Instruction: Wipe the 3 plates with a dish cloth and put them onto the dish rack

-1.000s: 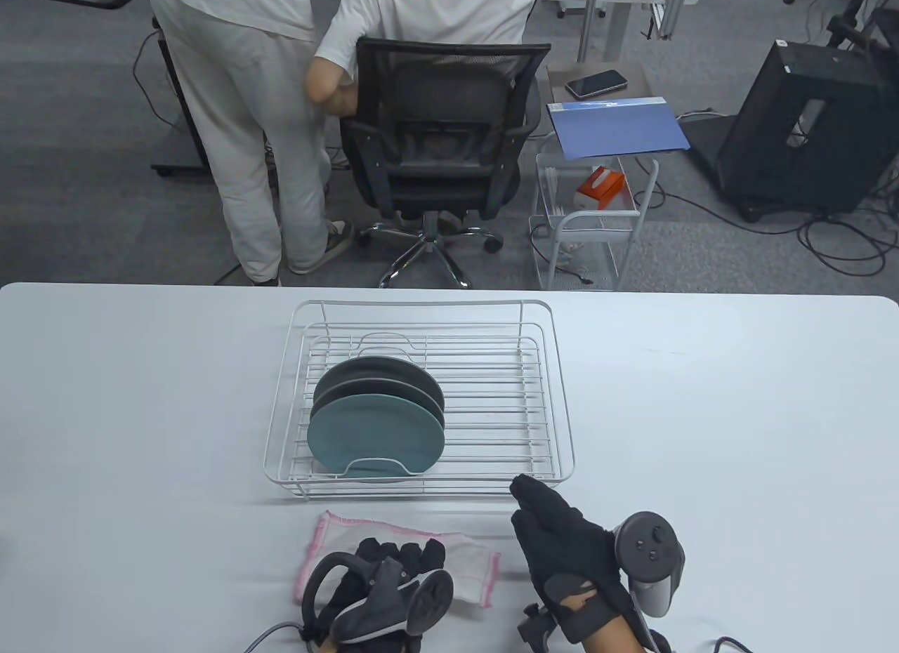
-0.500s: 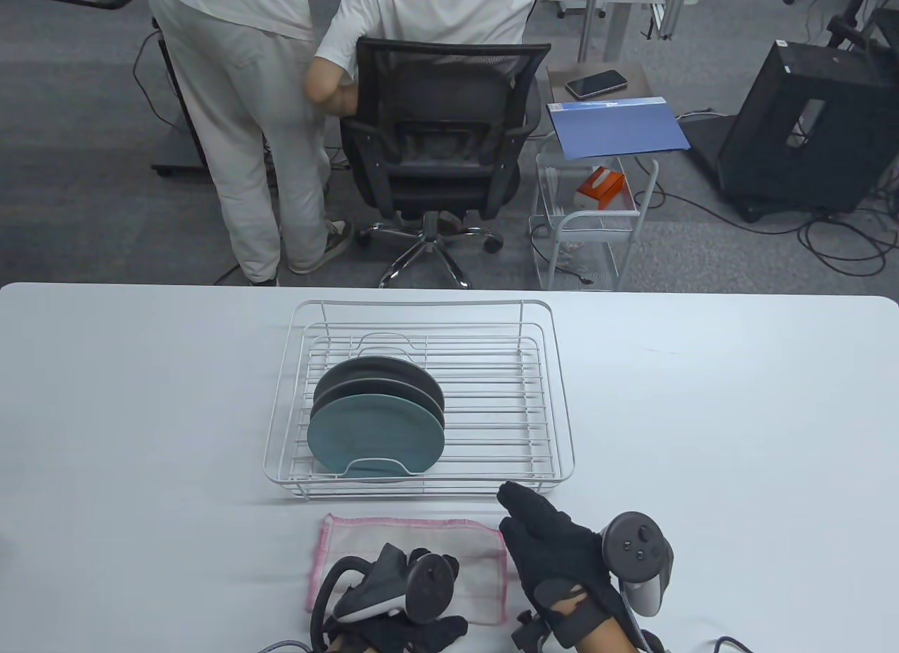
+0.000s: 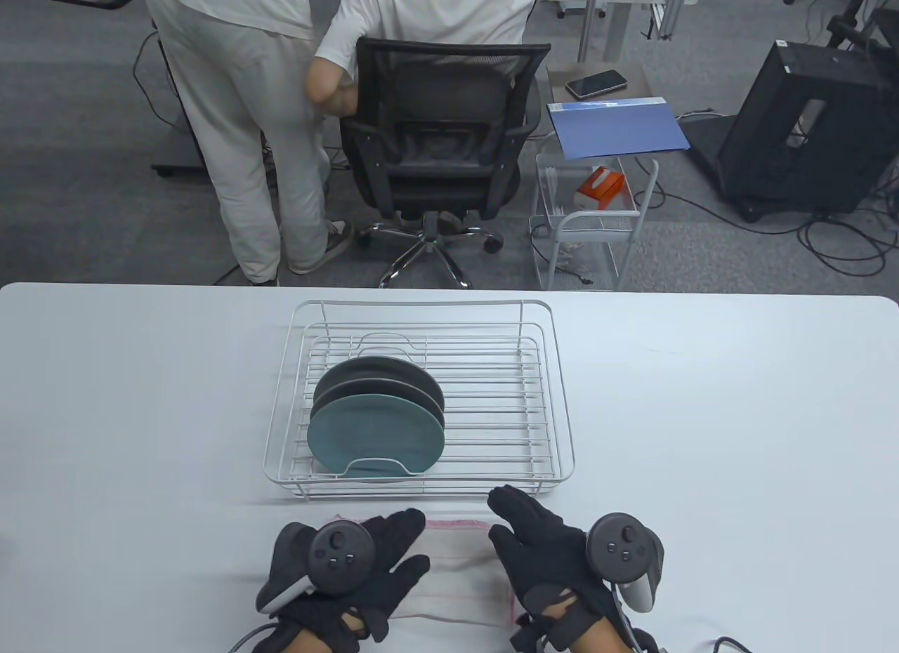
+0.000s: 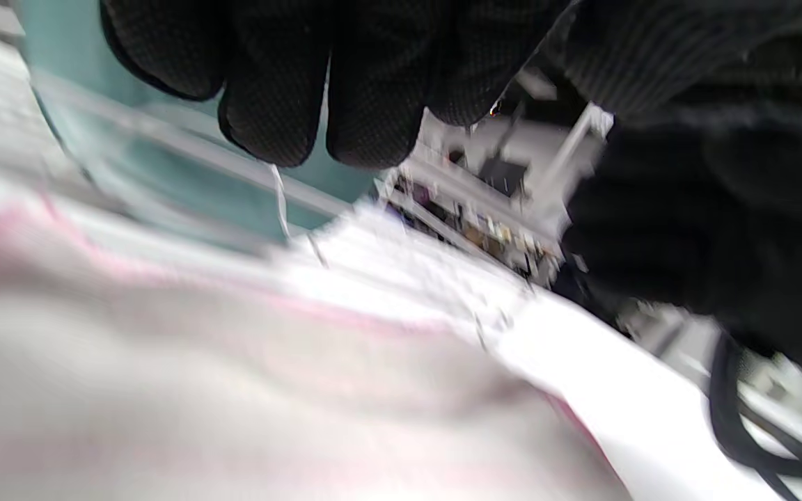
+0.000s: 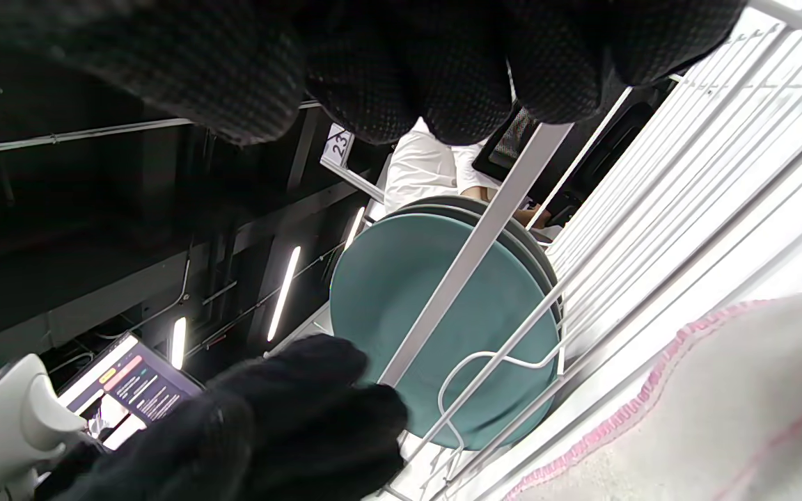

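Note:
Three plates stand on edge in the white wire dish rack [image 3: 562,428]: a teal plate [image 3: 376,435] in front and two dark grey plates [image 3: 383,390] behind it. The pink-edged white dish cloth [image 3: 456,569] lies flat on the table just in front of the rack. My left hand [image 3: 393,548] rests palm down on the cloth's left part with its fingers spread. At the cloth's right edge my right hand [image 3: 520,533] lies with straight fingers. The left wrist view shows the cloth [image 4: 234,390] blurred below my fingers [image 4: 269,83]. The right wrist view shows the teal plate [image 5: 429,313] behind rack wires.
Beyond the table's far edge stand an office chair [image 3: 439,133], a person in light clothes [image 3: 246,119] and a small wire cart [image 3: 590,225]. The bare white table [image 3: 737,414] stretches to both sides of the rack.
My left hand turned palm down and moved up onto the cloth, which now lies spread flat. The right hand slid a little left toward the cloth's right edge.

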